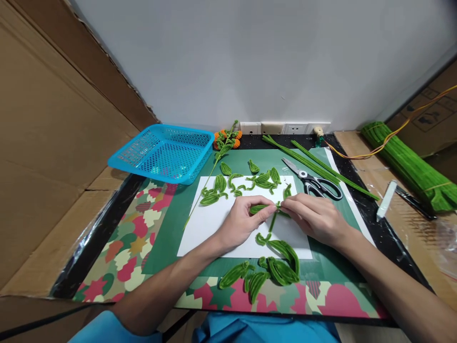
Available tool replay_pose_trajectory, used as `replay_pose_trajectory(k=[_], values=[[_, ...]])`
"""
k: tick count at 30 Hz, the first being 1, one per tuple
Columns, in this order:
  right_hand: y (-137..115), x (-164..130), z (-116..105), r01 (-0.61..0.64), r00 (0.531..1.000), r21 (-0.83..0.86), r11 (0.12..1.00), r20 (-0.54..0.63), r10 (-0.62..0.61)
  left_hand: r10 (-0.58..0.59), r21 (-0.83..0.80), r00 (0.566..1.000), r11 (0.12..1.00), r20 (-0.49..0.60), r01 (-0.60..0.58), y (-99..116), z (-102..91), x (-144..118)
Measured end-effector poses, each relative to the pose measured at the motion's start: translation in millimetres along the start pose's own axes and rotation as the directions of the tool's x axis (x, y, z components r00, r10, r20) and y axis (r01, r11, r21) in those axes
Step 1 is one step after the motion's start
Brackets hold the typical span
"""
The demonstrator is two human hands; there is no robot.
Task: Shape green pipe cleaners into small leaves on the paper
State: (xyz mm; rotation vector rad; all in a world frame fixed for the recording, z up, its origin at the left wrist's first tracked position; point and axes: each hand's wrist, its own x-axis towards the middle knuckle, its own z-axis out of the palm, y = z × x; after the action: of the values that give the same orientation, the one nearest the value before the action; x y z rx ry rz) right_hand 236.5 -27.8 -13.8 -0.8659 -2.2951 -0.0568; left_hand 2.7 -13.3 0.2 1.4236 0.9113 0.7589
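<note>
Head view: both hands meet over the white paper sheet point(214, 228), which lies on a green cutting mat point(171, 209). Left hand point(240, 223): fingers closed in a pinch on one end of a small green pipe-cleaner leaf point(257, 208). Right hand point(314, 218): fingertips pinched on the same leaf at its stem end, so the two hands almost touch at the fingertips. A short green stem point(273, 221) hangs down from the pinch point onto the sheet.

Positions relative to the sheet:
- On its far half: a scatter of finished green leaves point(246, 180).
- At its near edge and just past it: a cluster of larger folded leaves point(271, 267), lying on the mat.
- To its right, on the mat: scissors point(314, 183) with black handles, blades closed.
- Beyond the scissors: straight green pipe cleaners point(310, 162), laid diagonally.
- Far right, well apart from the sheet: a thick bundle of green pipe cleaners point(410, 164) on the wooden surface.
- Beyond its far left corner: a blue plastic basket point(164, 152).
- Beyond its far edge: an orange flower sprig point(225, 139), its long stem running down past the sheet's left edge.
</note>
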Motion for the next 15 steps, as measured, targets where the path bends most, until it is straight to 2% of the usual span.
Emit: replay_pose_trajectory(k=[4, 7, 9, 11, 12, 13, 14, 15], values=[[-1.2, 5.1, -0.7, 0.020, 0.998, -0.014, 1.000, 0.052, -0.019, 0.025, 0.093, 1.000, 0.995, -0.007, -0.024, 2.1, -0.8, -0.8], [-3.7, 7.3, -1.1, -0.007, 0.999, 0.066, 0.998, 0.054, 0.003, 0.081, 0.215, 0.997, 0.973, 0.005, -0.080, 4.3, -0.4, -2.6], [-7.4, 8.2, -1.4, -0.083, 0.995, 0.210, 0.974, 0.063, 0.071, 0.155, 0.296, 0.988, 0.943, 0.019, -0.154, 4.6, -0.7, -3.5], [-13.1, 10.2, -1.4, -0.241, 0.970, 0.392, 0.888, 0.106, 0.217, 0.287, 0.388, 0.957, 0.878, 0.041, -0.280, 4.3, -3.2, -3.7], [-16.4, 11.8, -1.0, -0.343, 0.939, 0.480, 0.808, 0.149, 0.310, 0.384, 0.455, 0.920, 0.807, 0.079, -0.376, 4.5, -5.6, -3.5], [-19.8, 13.8, -0.4, -0.449, 0.890, 0.555, 0.700, 0.208, 0.406, 0.484, 0.529, 0.864, 0.702, 0.138, -0.477, 5.1, -8.8, -3.0], [-23.0, 16.1, 0.6, -0.534, 0.831, 0.624, 0.570, 0.267, 0.487, 0.584, 0.603, 0.779, 0.544, 0.228, -0.584, 6.2, -12.5, -2.4], [-25.6, 18.6, 1.8, -0.590, 0.775, 0.686, 0.426, 0.334, 0.536, 0.637, 0.660, 0.678, 0.335, 0.366, -0.672, 7.8, -16.4, -1.7]])
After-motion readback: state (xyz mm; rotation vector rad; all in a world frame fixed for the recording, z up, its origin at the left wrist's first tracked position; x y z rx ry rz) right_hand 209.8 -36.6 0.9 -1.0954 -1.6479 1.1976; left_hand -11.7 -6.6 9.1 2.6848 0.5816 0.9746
